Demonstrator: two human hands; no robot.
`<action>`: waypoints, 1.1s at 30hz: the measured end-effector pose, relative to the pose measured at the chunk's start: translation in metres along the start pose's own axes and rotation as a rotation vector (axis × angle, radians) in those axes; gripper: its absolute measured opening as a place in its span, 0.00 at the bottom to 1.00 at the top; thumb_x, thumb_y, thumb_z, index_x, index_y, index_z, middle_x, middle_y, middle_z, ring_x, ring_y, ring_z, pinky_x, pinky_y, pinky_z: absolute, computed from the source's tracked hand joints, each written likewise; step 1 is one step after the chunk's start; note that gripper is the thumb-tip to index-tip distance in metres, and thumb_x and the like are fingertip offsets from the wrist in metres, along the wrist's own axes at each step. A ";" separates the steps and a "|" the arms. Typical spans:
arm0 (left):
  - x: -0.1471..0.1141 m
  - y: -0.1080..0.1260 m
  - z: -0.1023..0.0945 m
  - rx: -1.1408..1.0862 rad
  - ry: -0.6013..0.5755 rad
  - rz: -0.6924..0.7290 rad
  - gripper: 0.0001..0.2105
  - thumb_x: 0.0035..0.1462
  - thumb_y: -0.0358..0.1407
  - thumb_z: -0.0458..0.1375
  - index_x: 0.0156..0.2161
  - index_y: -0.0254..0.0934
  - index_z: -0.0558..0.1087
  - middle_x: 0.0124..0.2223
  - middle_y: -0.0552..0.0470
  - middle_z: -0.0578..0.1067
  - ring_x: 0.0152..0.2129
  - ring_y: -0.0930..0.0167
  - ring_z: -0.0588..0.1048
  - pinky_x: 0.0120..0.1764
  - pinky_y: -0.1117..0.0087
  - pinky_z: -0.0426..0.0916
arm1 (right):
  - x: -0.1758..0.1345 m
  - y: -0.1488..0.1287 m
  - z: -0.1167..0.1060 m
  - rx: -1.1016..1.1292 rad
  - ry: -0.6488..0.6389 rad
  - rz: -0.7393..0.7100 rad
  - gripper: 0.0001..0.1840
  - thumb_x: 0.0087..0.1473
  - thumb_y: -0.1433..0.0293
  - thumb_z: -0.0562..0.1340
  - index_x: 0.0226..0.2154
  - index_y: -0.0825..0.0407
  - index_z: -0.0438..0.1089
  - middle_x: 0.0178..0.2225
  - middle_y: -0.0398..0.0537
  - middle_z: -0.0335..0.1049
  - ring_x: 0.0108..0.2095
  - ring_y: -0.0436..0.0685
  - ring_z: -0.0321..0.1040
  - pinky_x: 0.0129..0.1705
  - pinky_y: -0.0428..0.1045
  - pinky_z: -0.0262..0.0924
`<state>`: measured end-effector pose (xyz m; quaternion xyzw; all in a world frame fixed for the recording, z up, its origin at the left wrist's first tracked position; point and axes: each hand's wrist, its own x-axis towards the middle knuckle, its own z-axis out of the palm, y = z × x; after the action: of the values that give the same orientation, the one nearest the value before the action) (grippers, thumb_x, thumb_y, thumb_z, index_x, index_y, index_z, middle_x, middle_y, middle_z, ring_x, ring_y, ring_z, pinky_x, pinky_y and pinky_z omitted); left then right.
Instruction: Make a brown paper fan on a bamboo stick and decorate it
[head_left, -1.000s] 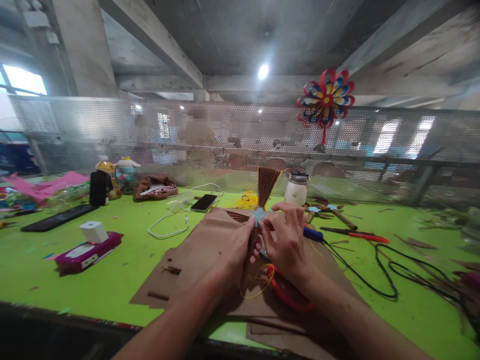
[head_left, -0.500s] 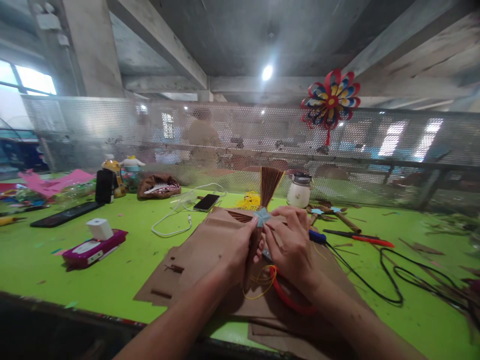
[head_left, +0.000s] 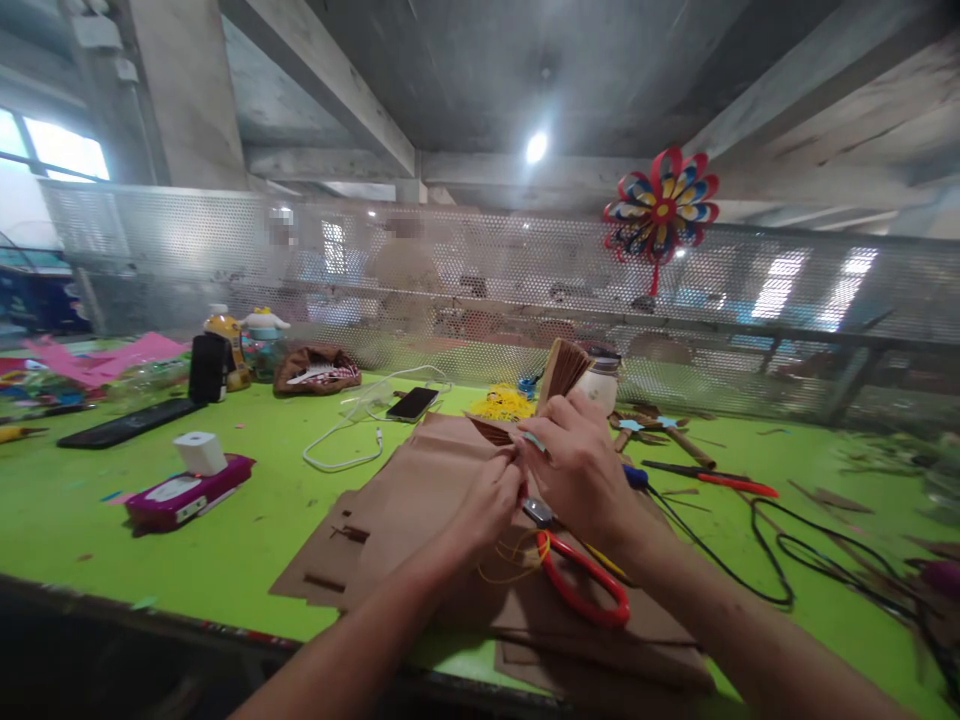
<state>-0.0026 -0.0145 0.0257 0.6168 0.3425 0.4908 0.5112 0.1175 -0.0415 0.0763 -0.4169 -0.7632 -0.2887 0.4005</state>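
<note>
A pleated brown paper piece (head_left: 568, 372) fans up over my hands, above a stack of brown paper sheets (head_left: 420, 480). My left hand (head_left: 487, 500) is closed, pinching its lower part. With fingers closed around the middle, my right hand (head_left: 581, 465) grips the same piece from the right. Only a sliver of the light blue star (head_left: 534, 441) shows between the fingers. Below my hands, scissors with red handles (head_left: 585, 590) lie on the sheets. Beside them loops a thin yellow thread (head_left: 517, 570).
A blue-handled tool (head_left: 636, 477) trails a black cord to the right, near a red-handled tool (head_left: 739, 486). Behind are a white jar (head_left: 602, 385), yellow strands (head_left: 502, 402) and a phone (head_left: 412, 404). A purple power strip (head_left: 191, 492) stands left; a perforated metal screen (head_left: 480, 270) spans the back.
The pleated piece has turned and tilted to the right, and its blue star is now mostly hidden. My right hand has closed around it. More of the red scissor handles shows.
</note>
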 end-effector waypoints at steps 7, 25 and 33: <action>0.002 -0.007 -0.002 0.195 -0.043 0.159 0.12 0.57 0.38 0.46 0.23 0.38 0.60 0.21 0.57 0.61 0.20 0.74 0.60 0.26 0.71 0.55 | 0.015 0.008 -0.004 -0.080 -0.170 -0.094 0.13 0.53 0.75 0.59 0.20 0.52 0.70 0.24 0.48 0.63 0.34 0.57 0.53 0.34 0.53 0.44; -0.001 0.000 0.002 0.010 -0.115 -0.032 0.18 0.57 0.45 0.45 0.21 0.37 0.61 0.18 0.57 0.60 0.14 0.76 0.56 0.21 0.73 0.52 | -0.007 0.031 -0.009 0.055 -0.175 -0.044 0.12 0.57 0.75 0.54 0.42 0.53 0.70 0.29 0.50 0.66 0.33 0.56 0.59 0.34 0.51 0.54; 0.002 -0.005 0.002 0.079 -0.054 -0.020 0.24 0.59 0.48 0.42 0.17 0.37 0.61 0.15 0.56 0.59 0.12 0.76 0.57 0.19 0.73 0.51 | -0.008 0.022 -0.007 0.085 -0.250 -0.070 0.11 0.56 0.77 0.54 0.38 0.52 0.70 0.30 0.49 0.66 0.33 0.56 0.59 0.35 0.50 0.53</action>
<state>-0.0002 -0.0121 0.0215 0.6460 0.3537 0.4550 0.5005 0.1420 -0.0395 0.0756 -0.4053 -0.8329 -0.2159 0.3090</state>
